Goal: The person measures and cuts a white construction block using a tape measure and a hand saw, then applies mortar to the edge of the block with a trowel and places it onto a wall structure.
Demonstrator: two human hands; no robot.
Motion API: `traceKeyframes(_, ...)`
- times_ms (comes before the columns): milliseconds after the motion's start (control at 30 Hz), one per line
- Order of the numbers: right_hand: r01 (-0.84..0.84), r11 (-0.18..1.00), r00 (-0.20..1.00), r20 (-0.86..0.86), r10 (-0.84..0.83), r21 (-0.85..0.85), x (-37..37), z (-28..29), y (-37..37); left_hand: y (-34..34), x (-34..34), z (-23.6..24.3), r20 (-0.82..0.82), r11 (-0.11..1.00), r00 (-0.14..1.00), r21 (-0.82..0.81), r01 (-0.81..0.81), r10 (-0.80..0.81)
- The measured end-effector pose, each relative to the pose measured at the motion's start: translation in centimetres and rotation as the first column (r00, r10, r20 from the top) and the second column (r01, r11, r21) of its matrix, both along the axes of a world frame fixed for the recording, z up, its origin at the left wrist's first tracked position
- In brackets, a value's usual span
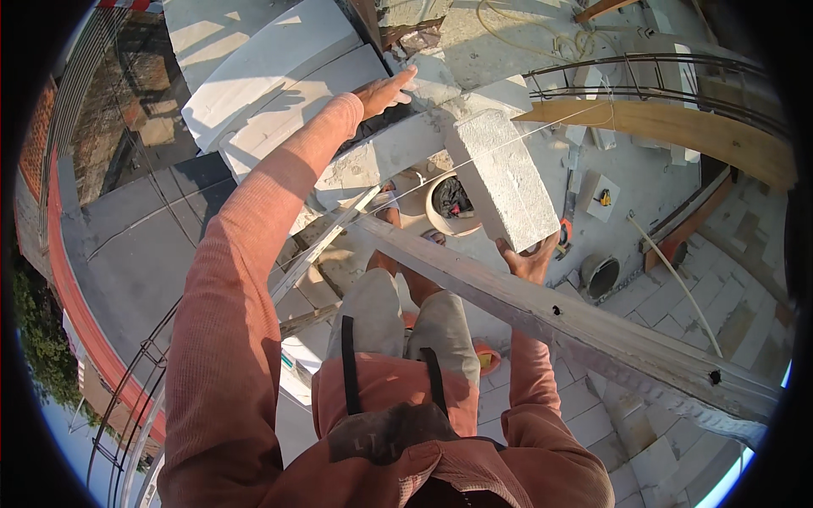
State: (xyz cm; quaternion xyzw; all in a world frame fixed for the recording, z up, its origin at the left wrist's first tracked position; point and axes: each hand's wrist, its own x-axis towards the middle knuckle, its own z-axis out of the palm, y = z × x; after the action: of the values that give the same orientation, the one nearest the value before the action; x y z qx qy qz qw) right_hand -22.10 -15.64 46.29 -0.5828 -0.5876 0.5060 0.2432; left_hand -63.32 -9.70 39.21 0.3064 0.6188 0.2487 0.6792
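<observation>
My right hand (532, 259) grips the near end of a long white concrete block (505, 179). The block's far end lies at or over the block wall (381, 156); whether it rests there I cannot tell. Stretched far forward, my left hand (385, 91) has its fingers extended beside the wall, above a dark gap, and nothing shows in it. A thin taut string (508, 138) crosses the block. Under the block stands a round bucket (453, 205) with dark material inside.
A metal beam (508, 288) runs diagonally in front of my legs. Beyond the right hand lie a handsaw (566, 233) and a tape measure (605, 197) on a small white block. Rebar cages (652, 76) and a curved wooden board (677, 135) stand at right; large white slabs (271, 72) lie far left.
</observation>
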Motion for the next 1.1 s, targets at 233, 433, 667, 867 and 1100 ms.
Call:
traceKeyframes(233,-0.099,0.992,0.948,0.297,0.117,-0.076,11.2,-2.0,-2.1,1.8,-3.8,5.0,-0.313,0.991,0.942,0.080,-0.105,0.125)
traceKeyframes(433,-0.042,0.995,0.924,0.374,0.074,-0.094,20.7,-7.1,-2.9,-0.6,-1.2,16.9,-0.352,0.641,0.554,0.577,-0.506,0.754)
traceKeyframes(667,-0.238,0.963,0.686,0.681,0.257,-0.124,32.5,-17.0,-1.0,-18.6,17.7,27.6,0.374,-0.328,0.069,0.876,-0.354,0.925)
traceKeyframes(867,-0.332,0.920,0.563,0.740,0.369,-0.206,34.5,-22.8,0.5,-30.3,40.9,16.9,-0.250,0.273,0.209,0.260,-0.926,0.945)
traceKeyframes(1100,-0.436,0.869,0.535,0.709,0.459,-0.234,32.8,-31.5,1.6,-44.6,64.4,1.2,-0.196,0.793,0.966,-0.609,0.015,-0.169)
